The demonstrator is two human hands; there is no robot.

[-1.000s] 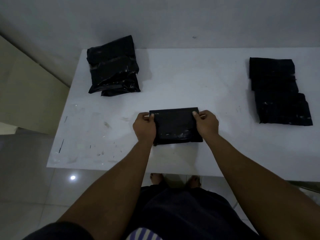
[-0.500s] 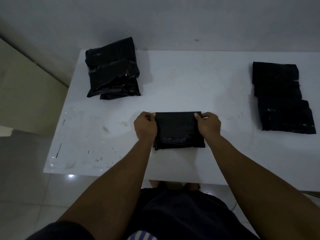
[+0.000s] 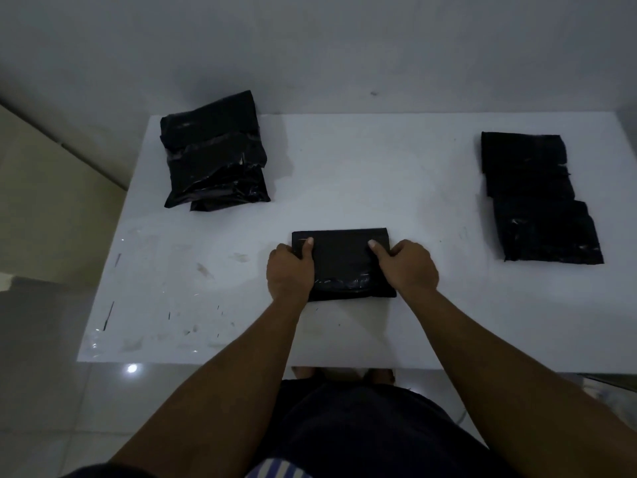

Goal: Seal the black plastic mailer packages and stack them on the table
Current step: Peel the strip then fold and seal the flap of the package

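I am finding nothing readable here: the black mailer [image 3: 344, 260] in front of me, the pile of black packages [image 3: 213, 157] at the far left and the overlapping packages [image 3: 537, 198] at the right are showing no print, and the dark marks on the white worktop [image 3: 362, 174] are forming no letters

Arms fwd, L hand [image 3: 290, 272] & R hand [image 3: 408, 267] knuckles up, thumbs atop mailer [image 3: 341, 260], fingers prob. curled round sides
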